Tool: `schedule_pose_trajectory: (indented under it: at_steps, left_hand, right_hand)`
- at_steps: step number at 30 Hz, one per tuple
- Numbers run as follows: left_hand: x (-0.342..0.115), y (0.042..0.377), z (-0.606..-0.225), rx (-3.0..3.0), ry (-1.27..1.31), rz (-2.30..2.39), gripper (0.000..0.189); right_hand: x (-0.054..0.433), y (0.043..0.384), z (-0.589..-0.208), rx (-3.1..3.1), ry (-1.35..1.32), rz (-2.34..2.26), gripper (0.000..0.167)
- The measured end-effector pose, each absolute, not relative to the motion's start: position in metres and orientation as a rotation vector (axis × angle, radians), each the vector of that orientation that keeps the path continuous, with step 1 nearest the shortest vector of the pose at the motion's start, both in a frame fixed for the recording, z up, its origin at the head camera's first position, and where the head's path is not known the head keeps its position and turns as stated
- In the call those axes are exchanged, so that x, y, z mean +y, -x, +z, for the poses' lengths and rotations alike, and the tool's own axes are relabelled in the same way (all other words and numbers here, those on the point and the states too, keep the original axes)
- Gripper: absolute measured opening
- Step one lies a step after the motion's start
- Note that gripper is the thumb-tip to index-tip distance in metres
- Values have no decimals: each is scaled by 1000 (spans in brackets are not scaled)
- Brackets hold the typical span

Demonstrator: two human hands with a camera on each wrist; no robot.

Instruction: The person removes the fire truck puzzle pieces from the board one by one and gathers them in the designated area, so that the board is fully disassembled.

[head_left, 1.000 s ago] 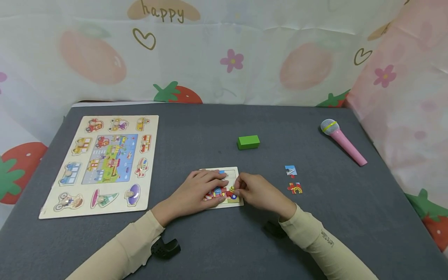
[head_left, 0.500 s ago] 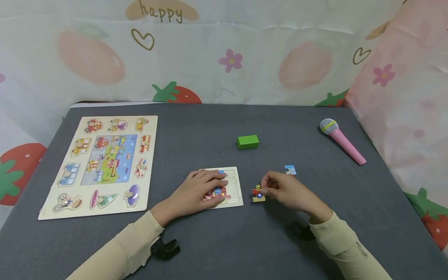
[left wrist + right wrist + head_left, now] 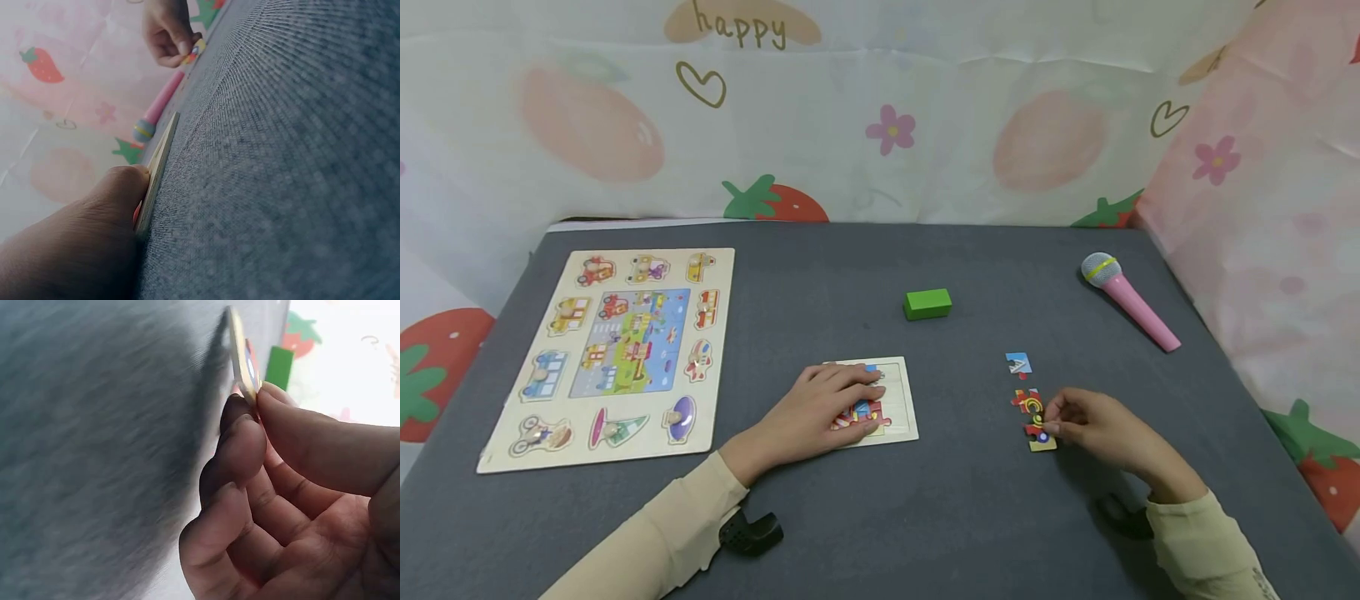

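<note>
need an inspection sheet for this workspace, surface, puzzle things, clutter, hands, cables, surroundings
Surface: dark grey tabletop, no spill visible
Puzzle things: small board, partly filled; blue piece and red-and-yellow piece loose to its right
Clutter: green block, pink microphone, large picture board
Hands: left hand rests on the small board; right hand pinches another puzzle piece
Cables: nothing seen
Surroundings: strawberry-print backdrop behind and at both sides
</note>
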State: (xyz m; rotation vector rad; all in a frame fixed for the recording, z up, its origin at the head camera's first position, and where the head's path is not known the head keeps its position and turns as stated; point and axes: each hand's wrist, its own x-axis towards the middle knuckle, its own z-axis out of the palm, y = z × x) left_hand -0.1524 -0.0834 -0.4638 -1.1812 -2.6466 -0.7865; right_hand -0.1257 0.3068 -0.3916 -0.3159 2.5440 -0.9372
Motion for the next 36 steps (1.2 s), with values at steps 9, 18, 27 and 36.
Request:
schedule_pose_trajectory:
  at_steps: [9,18,27,36]
  left_hand:
    - [-84,152,-464,-2643,1188,-776,39]
    - [-83,153,-465,-2626,1194,-779,39]
    - [-85,153,-465,-2641,1195,-782,38]
    - [-85,153,-465,-2625,1195,-782,31]
  right_hand:
    - [312,124,-399,2553,319,-939,10]
    - [312,124,-396,2585,308,-854,7]
    - [306,120,-392,2606,380,-802,12]
    - [303,121,-389,2638,521,-741,11]
